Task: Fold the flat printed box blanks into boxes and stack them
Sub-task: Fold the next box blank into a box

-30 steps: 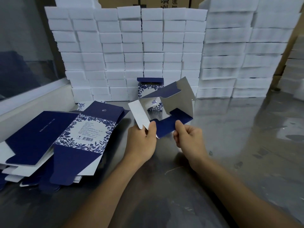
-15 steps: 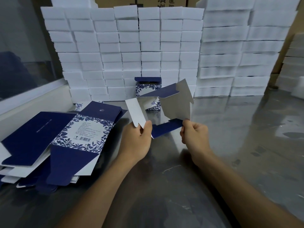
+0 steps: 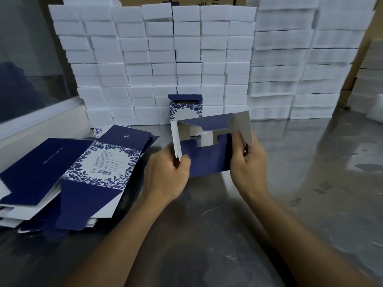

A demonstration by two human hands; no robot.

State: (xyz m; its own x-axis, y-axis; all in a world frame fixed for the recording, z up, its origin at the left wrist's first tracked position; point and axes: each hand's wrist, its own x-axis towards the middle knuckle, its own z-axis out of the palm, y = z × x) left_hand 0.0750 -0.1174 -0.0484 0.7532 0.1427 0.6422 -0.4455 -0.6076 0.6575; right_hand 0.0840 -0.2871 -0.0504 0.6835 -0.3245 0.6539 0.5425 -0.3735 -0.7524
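While held above the table point(image 3: 290, 193), the blank point(image 3: 207, 158) is half-folded: left hand point(image 3: 165, 177) pinches its white left flap, right hand point(image 3: 247, 162) grips its right edge. Flat blanks point(image 3: 68, 175) lie stacked at left; one folded box point(image 3: 185, 106) stands behind.

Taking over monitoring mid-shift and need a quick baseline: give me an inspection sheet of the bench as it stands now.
Surface: shiny grey metal table, scuffed and reflective.
Job's things: half-folded box blank held up between both hands, flaps open; pile of flat blanks lying at the left; one folded box standing upright at the back, against the foam.
Clutter: nothing seen.
Grippers: left hand pinches the blank's white left flap; right hand grips its right side.
Cables: nothing seen.
Surroundings: wall of stacked white foam blocks behind; glass panel at the left; cardboard cartons above the foam.
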